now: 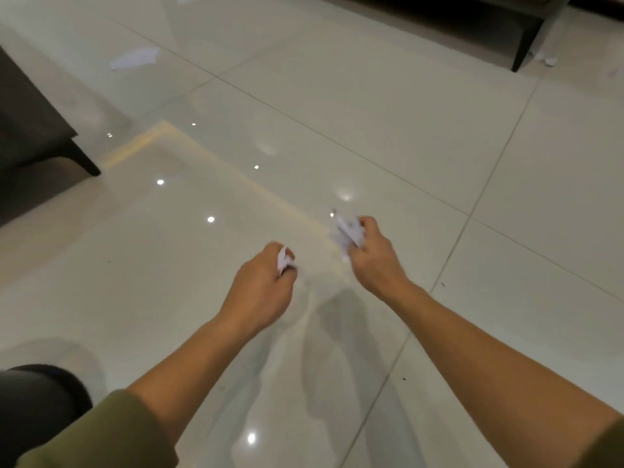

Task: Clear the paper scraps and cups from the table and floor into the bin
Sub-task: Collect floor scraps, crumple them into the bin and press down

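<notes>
Glossy pale tiled floor point(371, 113) takes up pretty much everything, with ceiling lights mirrored in it as bright dots. On the left there's a dark upholstered seat point(30, 130), mostly cut off by the frame, so only a corner and one slanted leg show. Along the top right is another piece of furniture point(489, 25), also chopped off; I just get its shadowy underside and a dark leg. Bottom left is the person's grey trouser leg point(30, 400), half out of shot, and an olive sleeve point(111, 434) pushed up the forearm.

Both arms reach out over the floor. The left hand point(263, 285) is clenched round a small white paper wad point(283, 260), most of it buried in the fist. The right hand point(374, 258) grips a bigger crumpled paper bunch point(347, 231) that sticks out past the fingers, smeared by motion blur, so any print is unreadable.

Still lying on the floor: a flat paper sheet point(135, 58) far upper left, and little crumpled scraps point(545, 58) just beside that dark leg, too small to make out.
</notes>
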`<move>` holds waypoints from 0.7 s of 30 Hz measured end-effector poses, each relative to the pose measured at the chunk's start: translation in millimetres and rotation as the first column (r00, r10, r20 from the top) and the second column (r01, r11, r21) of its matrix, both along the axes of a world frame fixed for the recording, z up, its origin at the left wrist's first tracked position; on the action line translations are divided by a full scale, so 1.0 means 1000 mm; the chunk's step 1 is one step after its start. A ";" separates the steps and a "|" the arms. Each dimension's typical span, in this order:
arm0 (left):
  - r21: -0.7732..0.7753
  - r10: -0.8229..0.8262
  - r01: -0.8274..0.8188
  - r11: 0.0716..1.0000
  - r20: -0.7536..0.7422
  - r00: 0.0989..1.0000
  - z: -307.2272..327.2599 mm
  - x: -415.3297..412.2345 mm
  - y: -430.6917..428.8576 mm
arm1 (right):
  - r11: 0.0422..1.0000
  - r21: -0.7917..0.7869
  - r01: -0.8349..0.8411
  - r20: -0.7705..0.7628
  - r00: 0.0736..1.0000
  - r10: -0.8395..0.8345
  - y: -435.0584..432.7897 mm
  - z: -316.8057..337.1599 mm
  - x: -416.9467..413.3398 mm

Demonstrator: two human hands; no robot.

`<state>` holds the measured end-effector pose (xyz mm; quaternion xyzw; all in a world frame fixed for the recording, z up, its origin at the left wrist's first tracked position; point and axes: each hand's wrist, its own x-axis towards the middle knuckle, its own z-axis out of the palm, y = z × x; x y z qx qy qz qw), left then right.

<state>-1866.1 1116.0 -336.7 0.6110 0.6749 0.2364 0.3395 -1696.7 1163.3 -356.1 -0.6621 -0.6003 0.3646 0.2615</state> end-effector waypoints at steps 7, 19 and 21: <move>0.056 0.209 -0.252 0.966 0.406 0.890 0.102 -0.048 -0.012 | 0.980 0.074 -0.186 -0.409 0.890 0.200 -0.014 0.116 -0.136; 0.450 0.622 -0.698 0.557 0.331 0.709 0.191 -0.233 -0.164 | 0.701 0.053 -0.712 -0.643 0.512 0.569 -0.139 0.206 -0.348; 0.444 0.657 -0.693 0.568 0.263 0.707 0.190 -0.263 -0.196 | 0.639 0.076 -0.765 -0.624 0.463 0.630 -0.161 0.202 -0.376</move>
